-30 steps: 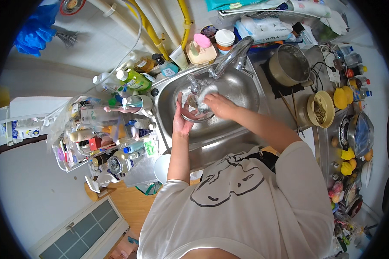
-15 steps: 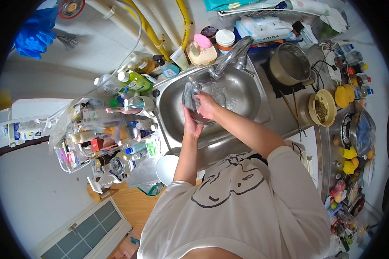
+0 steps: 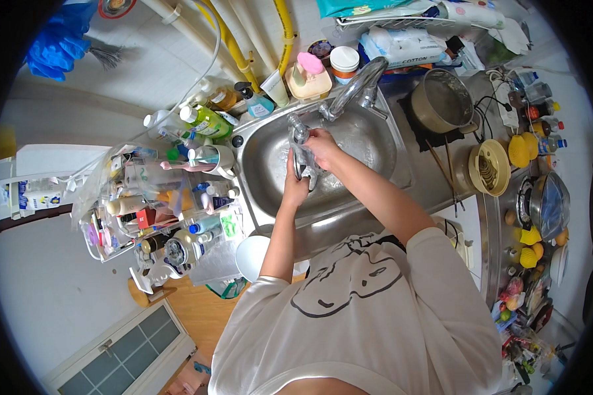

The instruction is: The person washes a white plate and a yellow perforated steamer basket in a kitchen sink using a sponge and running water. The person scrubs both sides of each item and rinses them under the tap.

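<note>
The left hand [image 3: 297,187] grips the round dish [image 3: 298,162], now tipped on edge over the sink [image 3: 257,176] by the tap [image 3: 300,133], seemingly baring another side, while the right hand's [image 3: 322,149] hold cannot be told

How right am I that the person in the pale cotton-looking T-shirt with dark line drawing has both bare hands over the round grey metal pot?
Only the place is wrong: the bare left hand and bare right hand are over the rectangular stainless-steel sink, as the head view shows. The pot stands to its right.
</note>
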Motion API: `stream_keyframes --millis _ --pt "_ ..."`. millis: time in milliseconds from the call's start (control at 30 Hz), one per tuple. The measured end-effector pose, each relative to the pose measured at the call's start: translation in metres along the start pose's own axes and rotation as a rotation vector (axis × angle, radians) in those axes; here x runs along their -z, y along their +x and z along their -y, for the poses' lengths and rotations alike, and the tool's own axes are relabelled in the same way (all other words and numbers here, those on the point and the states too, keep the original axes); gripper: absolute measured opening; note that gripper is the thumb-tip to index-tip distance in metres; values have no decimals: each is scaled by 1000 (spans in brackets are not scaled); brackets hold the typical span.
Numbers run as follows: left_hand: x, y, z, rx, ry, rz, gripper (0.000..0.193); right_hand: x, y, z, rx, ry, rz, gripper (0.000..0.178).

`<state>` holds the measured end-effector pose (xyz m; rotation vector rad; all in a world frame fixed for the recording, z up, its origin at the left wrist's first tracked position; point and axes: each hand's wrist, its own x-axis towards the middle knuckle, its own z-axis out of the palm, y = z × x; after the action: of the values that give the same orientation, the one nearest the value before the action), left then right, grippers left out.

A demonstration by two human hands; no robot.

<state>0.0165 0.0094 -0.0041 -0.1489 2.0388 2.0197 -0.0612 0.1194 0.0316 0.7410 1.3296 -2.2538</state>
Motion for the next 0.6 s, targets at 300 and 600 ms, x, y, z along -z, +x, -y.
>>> stream_keyframes --millis 300,600 --pt "1 0 -12 -4 -2 5 63 2 -34 -14 84 -456 76 27" --pt "5 -28 -21 -159 214 13 83 13 51 -15 -158 94 -153 11"
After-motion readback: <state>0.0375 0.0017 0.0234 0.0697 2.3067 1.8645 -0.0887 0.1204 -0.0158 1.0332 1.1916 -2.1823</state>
